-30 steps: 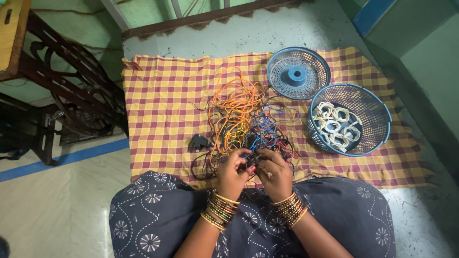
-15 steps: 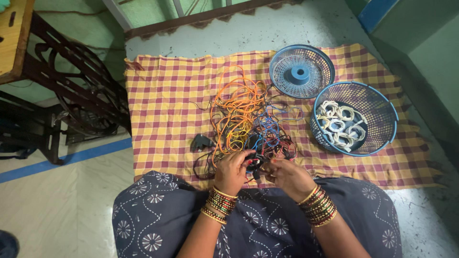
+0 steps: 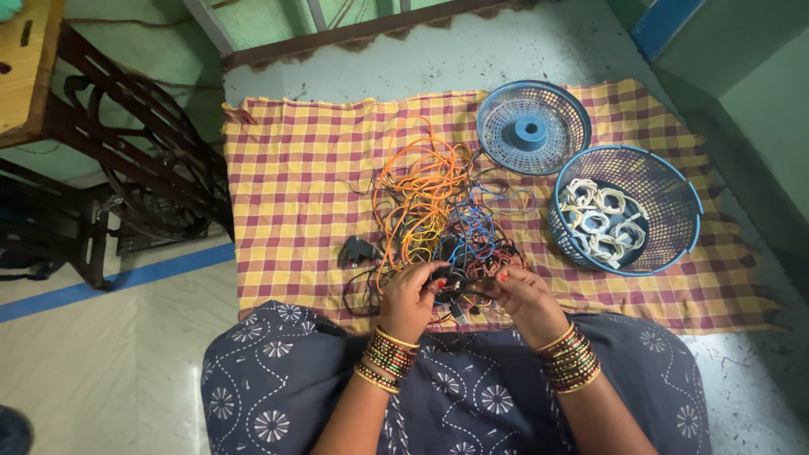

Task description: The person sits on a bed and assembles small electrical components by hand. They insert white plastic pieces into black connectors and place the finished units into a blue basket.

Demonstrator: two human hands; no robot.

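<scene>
Left hand [image 3: 410, 297] and right hand [image 3: 524, 300], held together at the near edge of the tangled wires [image 3: 438, 219]; fingers of both pinched shut on a black wire [image 3: 459, 286] drawn taut between them, apparently to pull one strand free. Tangle spread on the checked cloth [image 3: 286, 177], within easy reach. Right of the tangle: blue basket [image 3: 674, 181] holding wound white coils [image 3: 600, 221]. Beyond it, upturned blue lid [image 3: 529, 126]. Left of the tangle: black plug [image 3: 357, 250].
</scene>
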